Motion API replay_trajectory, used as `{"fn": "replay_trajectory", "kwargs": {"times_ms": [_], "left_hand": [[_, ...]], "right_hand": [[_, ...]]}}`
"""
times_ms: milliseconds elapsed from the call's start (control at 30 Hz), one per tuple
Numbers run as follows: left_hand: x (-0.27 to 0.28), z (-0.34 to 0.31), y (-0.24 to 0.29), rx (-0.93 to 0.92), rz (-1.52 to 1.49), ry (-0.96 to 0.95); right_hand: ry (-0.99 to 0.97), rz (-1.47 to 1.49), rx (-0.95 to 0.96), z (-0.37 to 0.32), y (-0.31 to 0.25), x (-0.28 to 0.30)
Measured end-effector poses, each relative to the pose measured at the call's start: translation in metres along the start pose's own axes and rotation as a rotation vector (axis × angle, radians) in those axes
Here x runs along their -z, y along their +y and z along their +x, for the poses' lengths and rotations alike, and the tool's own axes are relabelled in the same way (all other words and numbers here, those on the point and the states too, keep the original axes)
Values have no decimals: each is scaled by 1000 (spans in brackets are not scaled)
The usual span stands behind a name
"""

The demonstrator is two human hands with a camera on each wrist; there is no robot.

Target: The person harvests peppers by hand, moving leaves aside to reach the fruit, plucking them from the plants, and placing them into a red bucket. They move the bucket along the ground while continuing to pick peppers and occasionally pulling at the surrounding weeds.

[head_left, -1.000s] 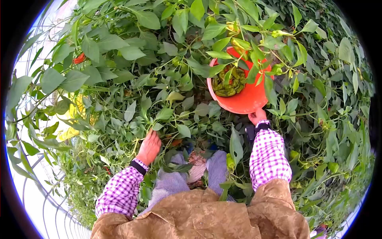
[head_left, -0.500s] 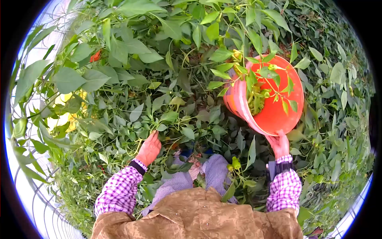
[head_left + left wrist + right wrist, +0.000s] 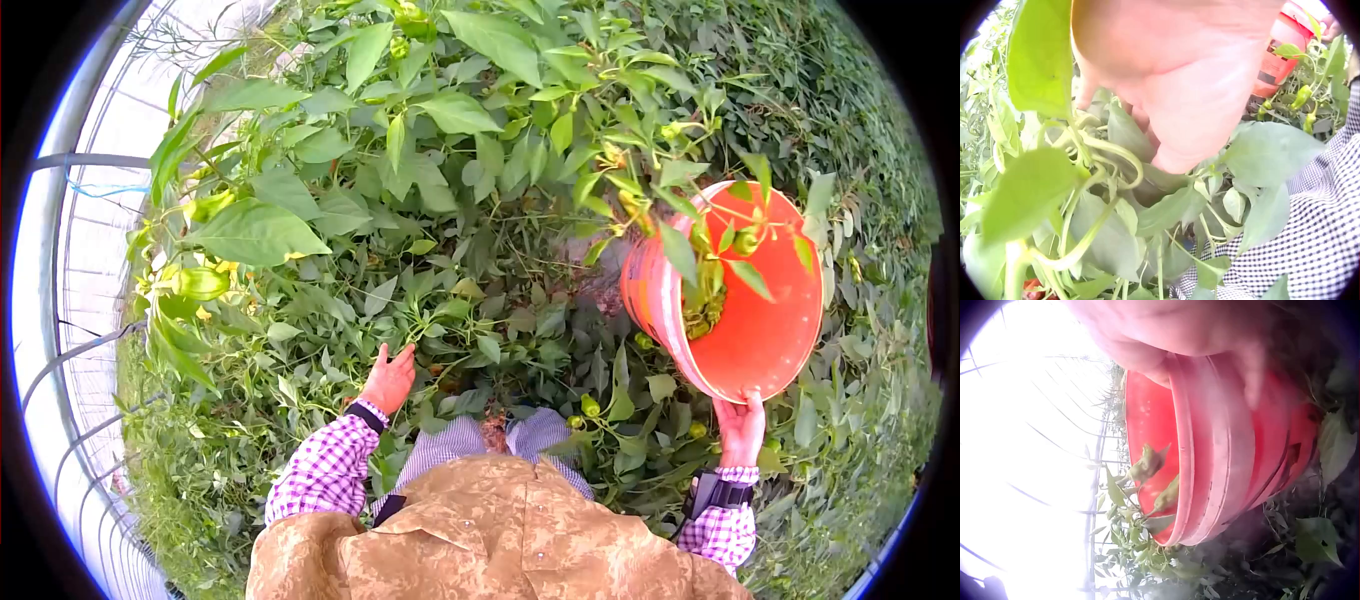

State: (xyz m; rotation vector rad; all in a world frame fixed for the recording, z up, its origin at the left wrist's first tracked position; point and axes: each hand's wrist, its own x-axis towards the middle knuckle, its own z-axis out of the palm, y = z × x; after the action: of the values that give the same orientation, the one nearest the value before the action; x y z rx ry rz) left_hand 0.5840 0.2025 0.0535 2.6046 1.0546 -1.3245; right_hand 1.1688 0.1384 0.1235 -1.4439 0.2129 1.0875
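In the head view a red bucket (image 3: 765, 320) tilts on its side at the right, with green peppers (image 3: 704, 300) inside. My right hand (image 3: 740, 428) grips the bucket's near rim; the right wrist view has the fingers curled over the rim of the bucket (image 3: 1210, 450). Over the plants at centre left, my left hand (image 3: 388, 380) has its fingers spread and holds nothing that shows. The left wrist view has its palm (image 3: 1191, 81) just above pepper leaves and stems (image 3: 1110, 150), some fingers hidden by leaves.
Pepper plants (image 3: 460, 180) surround both hands, and branches hang across the bucket's mouth. Green peppers (image 3: 203, 284) hang at the left near a greenhouse wall (image 3: 95, 250) with curved bars. My checked trousers (image 3: 450, 440) are close below the left hand.
My right hand and the bucket have moved right and toward my body, and the bucket has tipped further onto its side. The left hand's fingers have spread away from the stems.
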Motion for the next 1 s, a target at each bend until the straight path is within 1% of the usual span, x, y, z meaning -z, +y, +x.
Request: {"fn": "replay_trajectory", "kwargs": {"times_ms": [100,167,267,300,367,400,500,567,600,633,667,700,733,767,800,833,867,900,933,967,1000], "left_hand": [[-5,2,-1,17,-140,-28],[1,1,-5,28,-225,-84],[-2,-2,-6,52,-264,-66],[-5,-3,-5,65,-270,-56],[-5,-6,-6,85,-299,-110],[-13,-5,-5,102,-237,-107],[-22,-6,-10,136,-239,-181],[-35,-6,-10,137,-285,-152],[-39,-3,-11,128,-288,-197],[-41,-3,-12,116,-294,-248],[-43,-4,-12,105,-291,-255],[-46,-3,-13,95,-358,-221],[-52,1,-11,109,-391,-196],[-58,4,-11,123,-422,-174],[-62,7,-13,122,-477,-110],[-48,3,-19,94,-545,-33],[-36,8,-24,181,-752,-51],[-24,18,-29,254,-955,-70],[-26,22,-46,145,-1174,196],[8,20,-58,332,-1295,240],[42,19,-66,444,-1207,399]], "right_hand": [[-23,-133,77,-2,0,-1],[5,-183,114,-4,6,-7],[92,-184,156,-9,14,-25],[50,-213,136,-9,13,-29],[47,-247,153,-8,14,-35],[12,-257,141,-3,16,-38],[10,-282,112,-6,16,-52],[4,-269,118,-6,15,-52],[-24,-263,100,-5,12,-48],[8,-265,100,-7,8,-48],[-5,-254,108,-9,2,-46],[-22,-246,110,-11,-3,-45],[22,-298,131,-15,-8,-48],[-40,-294,124,-22,-15,-50],[-75,-271,115,-16,-17,-48],[-95,-244,111,-13,-21,-41],[-47,-257,123,-20,-23,-46],[-30,-208,160,-30,-25,-50],[-11,-204,172,-43,-27,-59],[3,-196,181,-49,-28,-62],[-9,-195,174,-45,-28,-58]]}}
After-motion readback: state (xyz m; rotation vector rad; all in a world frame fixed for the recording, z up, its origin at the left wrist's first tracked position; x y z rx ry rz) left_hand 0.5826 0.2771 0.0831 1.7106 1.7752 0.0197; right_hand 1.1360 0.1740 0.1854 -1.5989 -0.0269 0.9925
